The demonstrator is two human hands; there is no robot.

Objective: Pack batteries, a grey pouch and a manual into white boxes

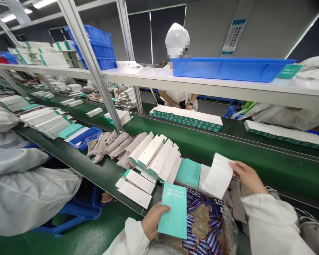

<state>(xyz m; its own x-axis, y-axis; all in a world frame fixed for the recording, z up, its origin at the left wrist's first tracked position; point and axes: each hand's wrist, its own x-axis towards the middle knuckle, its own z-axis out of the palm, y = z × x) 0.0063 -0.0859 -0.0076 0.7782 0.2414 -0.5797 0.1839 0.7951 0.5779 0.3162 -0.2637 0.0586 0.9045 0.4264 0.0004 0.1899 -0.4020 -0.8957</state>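
My left hand grips a teal user-manual booklet by its left edge, held over a clear bag of small blue batteries near the bottom of the view. My right hand pinches a white paper sheet by its right edge, above the batteries. Just beyond lie a stack of teal booklets and a fan of white product boxes on the green bench.
Beige cloth pouches lie left of the boxes. A green conveyor belt carries rows of white boxes. A co-worker in white stands opposite; another person's sleeve is at left. Blue bins sit on the overhead shelf.
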